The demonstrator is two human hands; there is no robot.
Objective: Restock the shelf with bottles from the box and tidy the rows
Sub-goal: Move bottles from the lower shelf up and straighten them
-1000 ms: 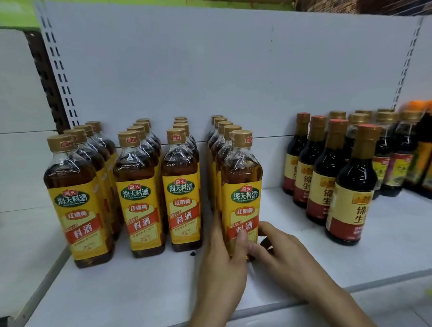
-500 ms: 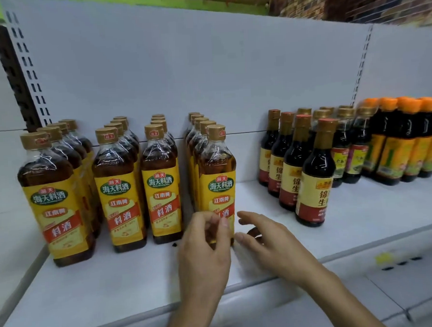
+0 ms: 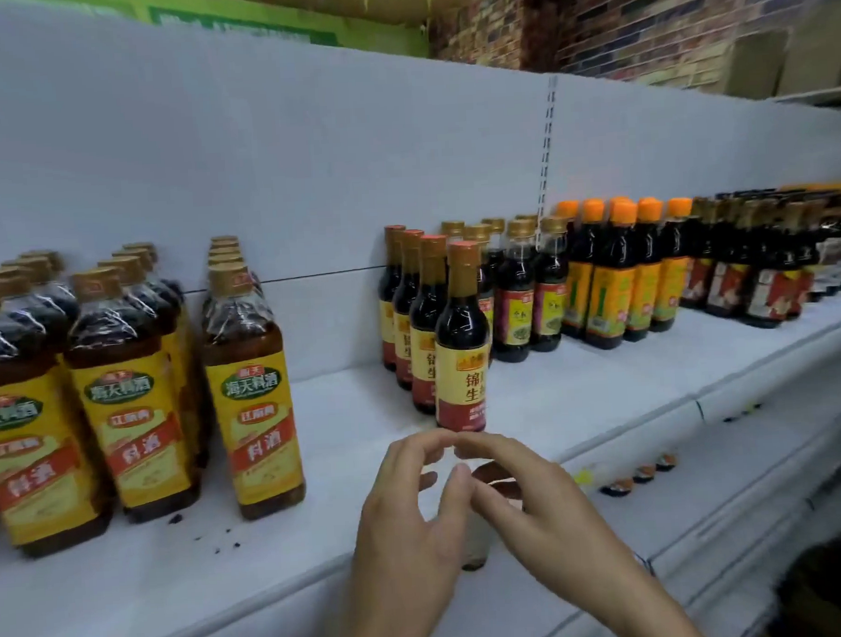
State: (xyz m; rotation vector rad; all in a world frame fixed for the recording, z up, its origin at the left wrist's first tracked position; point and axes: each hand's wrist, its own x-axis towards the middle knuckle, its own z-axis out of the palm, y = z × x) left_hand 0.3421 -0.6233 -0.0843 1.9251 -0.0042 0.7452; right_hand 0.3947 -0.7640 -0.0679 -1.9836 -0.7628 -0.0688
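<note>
While looking down over the front lip of the shelf (image 3: pixel 131 601), saw the left hand (image 3: pixel 405 528) and right hand (image 3: pixel 540 511) close together, just above the edge. Noticed fingers on both loosely curved, forefinger tips touching each other, gripping nothing as far as visible. Spotted something small, pale and blurry low between the two palms, couldn't tell what. Found the front dark sauce bottle (image 3: pixel 462 355) standing upright right behind those fingertips, red and yellow label facing out, heading a single-file row of the same going back. Couldn't judge any contact with its base. Over to the left, well apart from it, saw the cooking wine bottles (image 3: pixel 255 405) with yellow labels and gold caps, upright in rows front to back, gap of bare shelf between the two groups. Clocked a few dark crumbs (image 3: pixel 175 518) on the shelf by the wine bottles' feet. Further right and back, made out gold-capped bottles (image 3: pixel 515 303) with greenish labels, then orange-capped bottles (image 3: pixel 616 279), then more dark ones trailing off blurry. Behind everything, saw a plain white back panel (image 3: pixel 303 154) and brick wall (image 3: pixel 637 24) above.
</note>
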